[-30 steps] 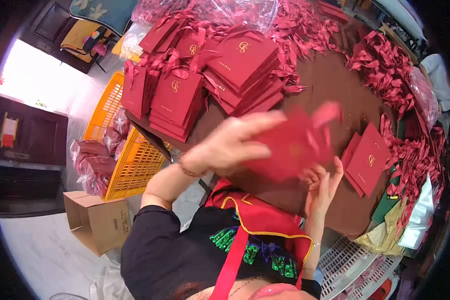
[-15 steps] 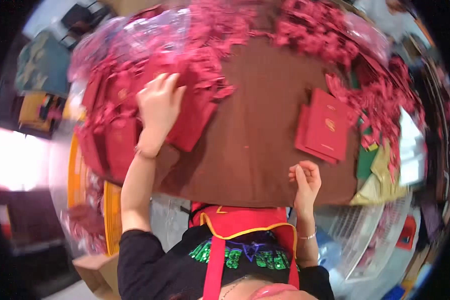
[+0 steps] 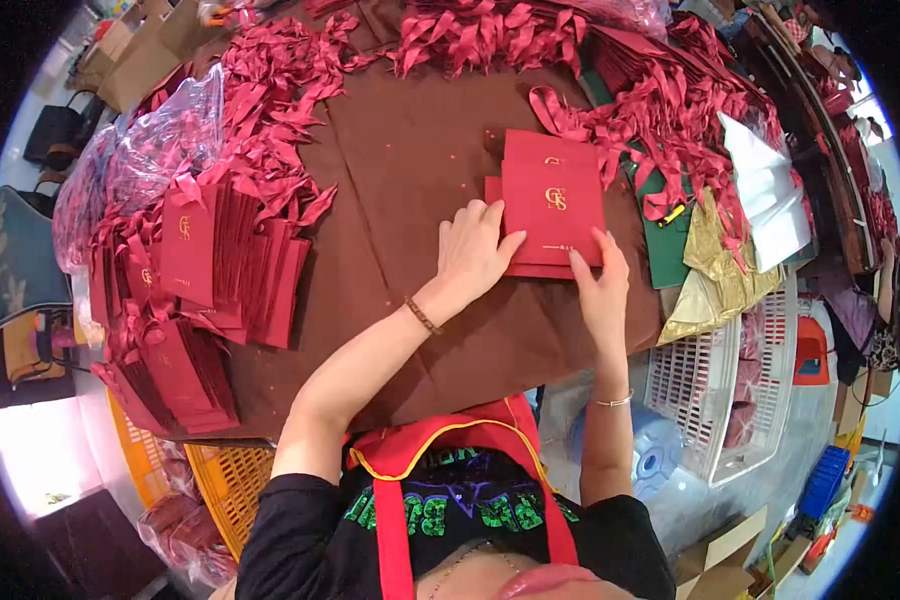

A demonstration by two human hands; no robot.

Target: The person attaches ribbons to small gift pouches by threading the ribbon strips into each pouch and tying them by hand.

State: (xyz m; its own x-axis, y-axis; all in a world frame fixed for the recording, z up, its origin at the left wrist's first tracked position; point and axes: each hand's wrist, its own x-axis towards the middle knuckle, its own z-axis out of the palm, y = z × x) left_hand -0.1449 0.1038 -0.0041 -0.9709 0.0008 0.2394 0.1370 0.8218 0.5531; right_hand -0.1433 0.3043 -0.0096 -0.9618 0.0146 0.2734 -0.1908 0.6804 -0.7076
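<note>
A small pile of flat red paper bags (image 3: 560, 225) with gold lettering lies right of the table's middle, its pieces slightly offset. At its left edge is my left hand (image 3: 473, 252), thumb on the top bag and fingers curled along the side. My right hand (image 3: 602, 280) pinches the lower right corner between thumb and fingers. Both hands are closed on the pile's edges; the fingertips underneath are partly hidden. To the left stand packed rows of similar red bags (image 3: 192, 250) with ribbon handles.
Tangled red ribbons (image 3: 490, 35) line the table's far side. Clear plastic wrap (image 3: 175, 125) covers part of the left. Right of the pile are a green sheet (image 3: 662, 240), crumpled gold wrapping (image 3: 720, 270) and white paper (image 3: 765, 190). White crates (image 3: 710, 400) stand below the right edge.
My left hand has swung from the left-hand bags over to the pile on the right. My right hand has moved up onto the pile's lower corner. The view has shifted too.
</note>
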